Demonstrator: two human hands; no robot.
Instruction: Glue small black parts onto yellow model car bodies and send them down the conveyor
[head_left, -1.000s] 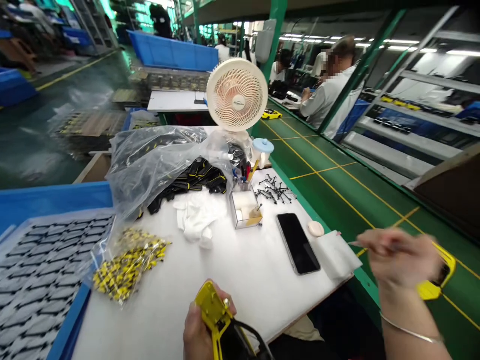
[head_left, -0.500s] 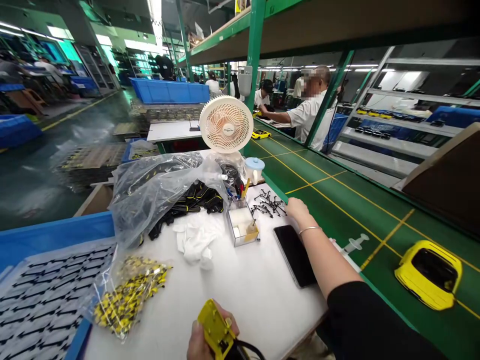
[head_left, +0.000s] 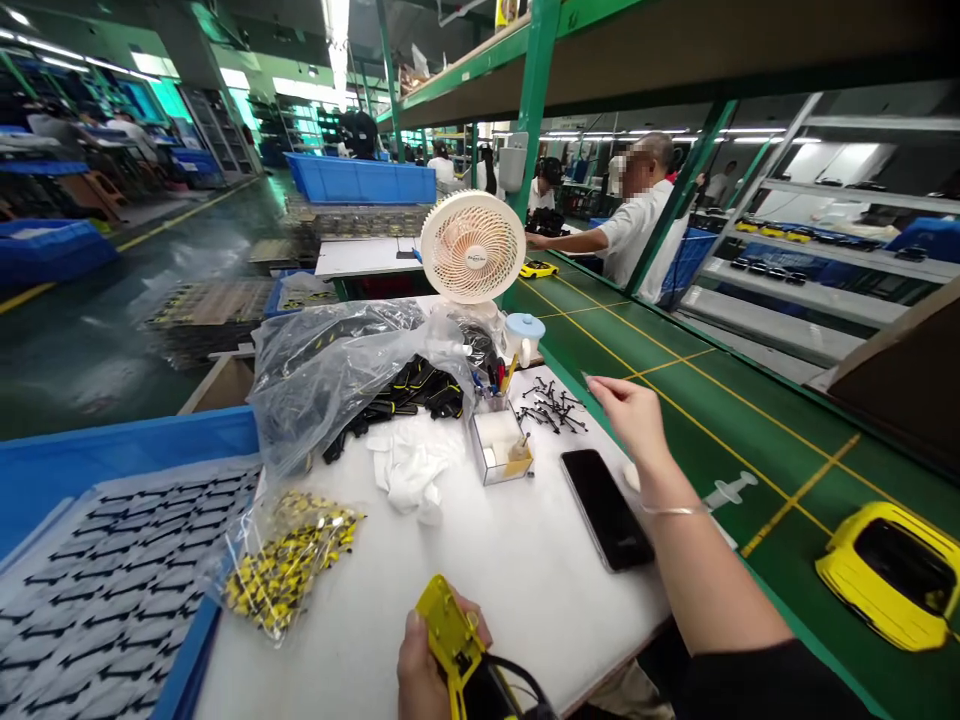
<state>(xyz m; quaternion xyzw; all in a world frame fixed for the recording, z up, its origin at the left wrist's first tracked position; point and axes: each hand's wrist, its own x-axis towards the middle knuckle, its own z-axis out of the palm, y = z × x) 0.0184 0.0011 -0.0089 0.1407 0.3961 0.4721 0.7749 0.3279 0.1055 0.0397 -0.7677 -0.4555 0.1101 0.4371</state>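
At the bottom centre, my left hand (head_left: 418, 668) is closed around a yellow toy car body part (head_left: 448, 630), which has black parts and a dark cable or strip beside it. My right hand (head_left: 634, 412) is raised at the right table edge, thumb and finger pinched on a small, thin, clear piece (head_left: 587, 378) too small to name. Below that hand lies a black phone (head_left: 606, 510). Small black parts (head_left: 551, 405) are scattered to its left. A clear box (head_left: 501, 445) with white contents stands beside them.
A bag of yellow-black pieces (head_left: 289, 565) and a blue tray (head_left: 187, 655) with rows of black parts are at left. White cloth (head_left: 409, 465), a plastic bag (head_left: 337, 365), a fan (head_left: 474, 248) and a lidded cup (head_left: 523, 335) stand behind. A yellow toy car (head_left: 892, 575) and syringe (head_left: 731, 490) lie on the green line at right.
My right hand has lifted from the table's right edge, and a small clear piece now shows at its fingertips. My left hand keeps holding the yellow part. The view has shifted slightly left.
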